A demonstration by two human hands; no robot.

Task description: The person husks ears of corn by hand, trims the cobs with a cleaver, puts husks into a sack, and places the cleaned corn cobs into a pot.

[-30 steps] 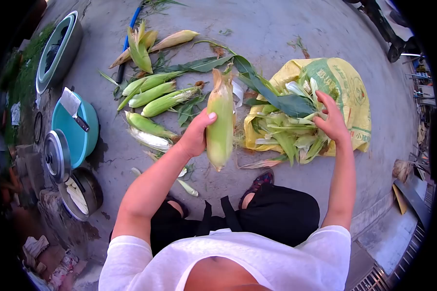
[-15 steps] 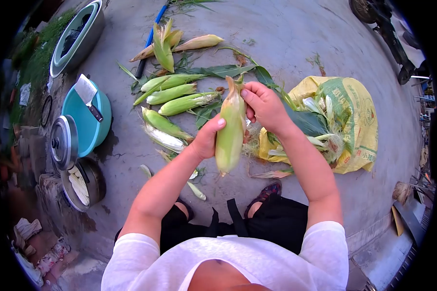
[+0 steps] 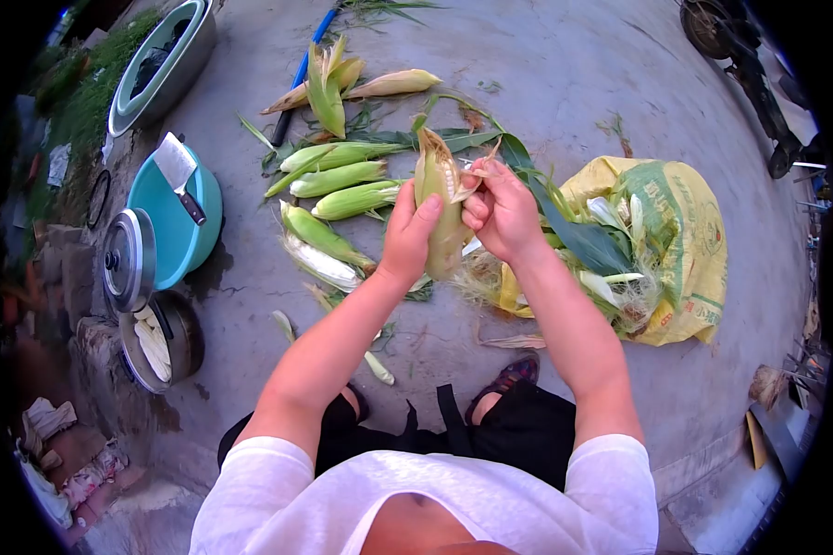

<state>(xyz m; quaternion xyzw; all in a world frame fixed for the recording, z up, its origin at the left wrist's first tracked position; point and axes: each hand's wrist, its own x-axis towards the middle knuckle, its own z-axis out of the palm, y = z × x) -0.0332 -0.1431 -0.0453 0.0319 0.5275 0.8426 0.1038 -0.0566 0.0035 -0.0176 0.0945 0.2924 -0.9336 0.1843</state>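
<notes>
Corn ear right there in my view, held upright to the left of the yellow sack, clear of the ground! I've got the left hand wrapped round its side, thumb laid over the husk, grip closed. On the other side my right hand has thumb and fingers pinched together on a torn husk strip, near the ear's upper part. And look, pale kernels show in the opening!

Loose husks lie heaped on the near left part of the sack, a long green leaf among them. Left of the sack, past the hands, a group of green ears lies on the ground. Far to the sack's left sits a turquoise basin, cleaver resting across its rim, with a pot holding pale pieces just beside it.
</notes>
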